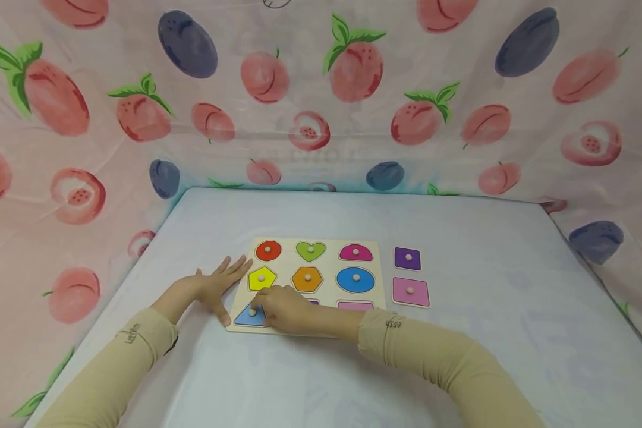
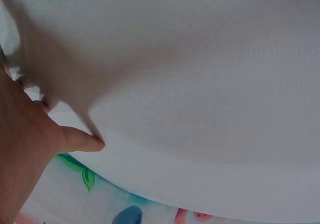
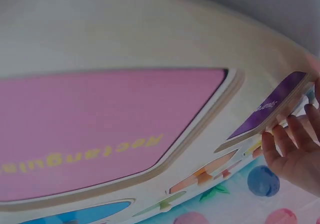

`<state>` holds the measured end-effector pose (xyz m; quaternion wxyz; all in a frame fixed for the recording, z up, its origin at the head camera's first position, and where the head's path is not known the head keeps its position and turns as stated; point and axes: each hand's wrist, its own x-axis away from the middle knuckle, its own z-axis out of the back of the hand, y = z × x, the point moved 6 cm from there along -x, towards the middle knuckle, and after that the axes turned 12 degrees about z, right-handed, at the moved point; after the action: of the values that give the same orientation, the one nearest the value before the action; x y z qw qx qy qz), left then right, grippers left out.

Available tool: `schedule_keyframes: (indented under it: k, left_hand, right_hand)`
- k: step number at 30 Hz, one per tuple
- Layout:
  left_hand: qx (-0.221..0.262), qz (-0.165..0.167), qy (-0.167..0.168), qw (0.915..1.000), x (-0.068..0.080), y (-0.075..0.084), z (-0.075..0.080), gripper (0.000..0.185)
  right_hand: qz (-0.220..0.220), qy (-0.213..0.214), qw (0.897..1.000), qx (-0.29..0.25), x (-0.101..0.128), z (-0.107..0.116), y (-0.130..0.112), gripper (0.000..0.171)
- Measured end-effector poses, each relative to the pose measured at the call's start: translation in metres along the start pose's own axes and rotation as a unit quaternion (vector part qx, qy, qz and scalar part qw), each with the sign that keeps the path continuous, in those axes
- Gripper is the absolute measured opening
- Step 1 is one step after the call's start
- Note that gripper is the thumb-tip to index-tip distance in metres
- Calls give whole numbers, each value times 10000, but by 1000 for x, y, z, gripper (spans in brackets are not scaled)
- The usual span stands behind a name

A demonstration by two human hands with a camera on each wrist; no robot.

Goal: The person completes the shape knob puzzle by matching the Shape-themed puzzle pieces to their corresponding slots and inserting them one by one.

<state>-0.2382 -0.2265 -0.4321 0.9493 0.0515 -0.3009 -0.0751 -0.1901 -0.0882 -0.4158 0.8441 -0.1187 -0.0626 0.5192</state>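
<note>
A pale wooden puzzle board (image 1: pixel 329 249) lies on the white table. My right hand (image 1: pixel 289 309) reaches over its near left corner, curled fingertips at the small knob of a blue triangle piece (image 1: pixel 246 319), which sits in the corner place. Part of the triangle is hidden under the hand. At the board's left edge my left hand (image 1: pixel 216 291) lies flat with fingers spread, thumb at the near corner. In the right wrist view, the right hand's fingers (image 3: pixel 285 144) are by the purple printed square (image 3: pixel 265 109), beyond the pink printed rectangle (image 3: pixel 100 129).
Right of the board lie a purple square piece (image 1: pixel 401 259) and a pink rectangle piece (image 1: pixel 401 297), both knobbed. Other knobbed pieces sit in the board, such as a red circle (image 1: pixel 262 254), yellow pentagon (image 1: pixel 255 282) and blue oval (image 1: pixel 348 286). Fruit-printed cloth (image 1: pixel 321 160) hangs behind the table.
</note>
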Motion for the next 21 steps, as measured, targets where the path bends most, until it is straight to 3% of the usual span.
schedule_keyframes:
  k: [5, 21]
  left_hand:
    - [-8, -18, 6, 10000, -2, -2, -2, 136]
    - [73, 19, 7, 10000, 2, 1, 0, 134]
  right_hand:
    - [-145, 198, 9993, -280, -2, 2, 0, 30]
    - [-176, 196, 9976, -644, 8, 4, 6, 32]
